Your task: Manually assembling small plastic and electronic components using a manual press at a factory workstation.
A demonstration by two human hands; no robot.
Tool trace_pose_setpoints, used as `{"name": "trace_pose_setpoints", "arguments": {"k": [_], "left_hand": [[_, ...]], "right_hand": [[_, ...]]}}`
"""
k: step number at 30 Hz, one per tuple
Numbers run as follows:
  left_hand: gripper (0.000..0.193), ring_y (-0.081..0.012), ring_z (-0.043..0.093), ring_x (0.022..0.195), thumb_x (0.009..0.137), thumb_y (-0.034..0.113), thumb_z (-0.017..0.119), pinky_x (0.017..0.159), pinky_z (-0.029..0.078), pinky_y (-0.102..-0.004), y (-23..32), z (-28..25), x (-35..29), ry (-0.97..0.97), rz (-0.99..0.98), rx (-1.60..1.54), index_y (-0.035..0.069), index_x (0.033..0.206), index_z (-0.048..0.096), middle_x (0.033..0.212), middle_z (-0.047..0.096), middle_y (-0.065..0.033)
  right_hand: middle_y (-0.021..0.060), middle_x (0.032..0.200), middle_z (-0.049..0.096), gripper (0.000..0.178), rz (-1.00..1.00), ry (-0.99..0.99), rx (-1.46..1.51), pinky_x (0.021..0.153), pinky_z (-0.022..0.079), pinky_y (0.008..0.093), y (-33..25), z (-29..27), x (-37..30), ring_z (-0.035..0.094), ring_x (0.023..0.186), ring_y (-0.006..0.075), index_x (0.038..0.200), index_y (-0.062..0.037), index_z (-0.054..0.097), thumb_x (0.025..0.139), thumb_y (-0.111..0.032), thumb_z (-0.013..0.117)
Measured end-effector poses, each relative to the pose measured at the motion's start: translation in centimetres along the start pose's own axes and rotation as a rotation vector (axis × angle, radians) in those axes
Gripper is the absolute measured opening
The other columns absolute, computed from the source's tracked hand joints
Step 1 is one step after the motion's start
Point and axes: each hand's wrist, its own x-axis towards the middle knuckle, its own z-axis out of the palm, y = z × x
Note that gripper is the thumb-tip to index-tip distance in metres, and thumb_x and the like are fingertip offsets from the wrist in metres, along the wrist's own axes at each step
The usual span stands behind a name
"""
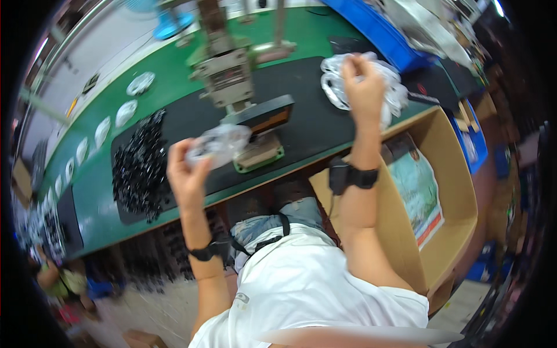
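On a mat [313, 116] on the table [96, 217], a heap of small parts [139, 165] lies left of the press [228, 78], a pile of rings [395, 97] right. Bundles [102, 131] line up left of the heap. Behind the pile sits a bin [378, 32]; before it, a box [459, 194] holds a sheet [415, 191].

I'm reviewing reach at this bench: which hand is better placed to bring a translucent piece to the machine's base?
The left hand, it seems: it holds a blurred translucent piece close to the machine's base. The right hand is over at the pale pile, farther off.
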Motion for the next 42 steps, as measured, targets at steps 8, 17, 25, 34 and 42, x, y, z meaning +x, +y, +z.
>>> {"name": "trace_pose_setpoints", "arguments": {"k": [8, 17, 25, 34, 42], "left_hand": [[0.029, -0.0180, 0.063, 0.094, 0.100, 0.028, 0.055, 0.072, 0.052, -0.0301, -10.3, -8.5, 16.2, 0.184, -0.401, -0.614, 0.005, 0.117, 0.059, 0.110, 0.065, -0.0073], [0.033, -0.0170, 0.059, 0.092, 0.087, -0.002, 0.050, 0.077, 0.050, -0.0308, -21.0, -3.4, 17.0, 0.168, -0.324, -0.300, 0.006, 0.119, 0.054, 0.102, 0.060, -0.0064], [0.033, -0.0323, 0.066, 0.099, 0.083, 0.010, 0.060, 0.088, 0.048, -0.0394, -19.1, -4.7, 15.6, -0.035, 0.115, 0.701, -0.004, 0.113, 0.058, 0.111, 0.067, -0.0200], [0.035, -0.0448, 0.057, 0.100, 0.077, 0.017, 0.063, 0.091, 0.044, -0.0499, -18.2, -2.5, 16.2, 0.064, 0.307, 1.035, -0.002, 0.107, 0.064, 0.102, 0.066, -0.0232], [0.047, -0.0379, 0.055, 0.117, 0.078, 0.021, 0.068, 0.100, 0.044, -0.0447, -15.5, -3.6, 12.5, -0.141, 0.277, 1.175, 0.000, 0.119, 0.059, 0.124, 0.060, -0.0202]], "right_hand": [[0.0200, 0.135, 0.044, 0.045, 0.263, -0.208, -0.214, 0.091, 0.049, 0.0472, 3.0, 3.8, -10.7, 0.055, 0.113, 0.0399, 0.120, -0.0059, 0.058, 0.080, -0.021, 0.071], [0.0211, 0.139, 0.045, 0.042, 0.288, -0.250, -0.393, 0.091, 0.050, 0.0466, 6.9, 4.0, -10.2, 0.054, 0.112, 0.0406, 0.114, 0.0001, 0.062, 0.078, -0.021, 0.068], [0.0174, 0.122, 0.056, 0.033, 0.051, -0.060, -0.109, 0.089, 0.046, 0.0439, 5.9, 6.1, -12.3, 0.054, 0.105, 0.0362, 0.108, -0.0011, 0.065, 0.077, -0.014, 0.068], [0.0158, 0.115, 0.062, 0.023, 0.101, -0.047, 0.021, 0.092, 0.047, 0.0410, 5.7, 5.1, -12.3, 0.058, 0.103, 0.0348, 0.100, -0.0028, 0.068, 0.079, -0.011, 0.067], [0.0087, 0.109, 0.064, 0.019, 0.275, -0.104, 0.396, 0.075, 0.050, 0.0263, 2.5, 3.9, -15.2, 0.062, 0.082, 0.0150, 0.101, -0.0039, 0.070, 0.083, -0.009, 0.065]]}}
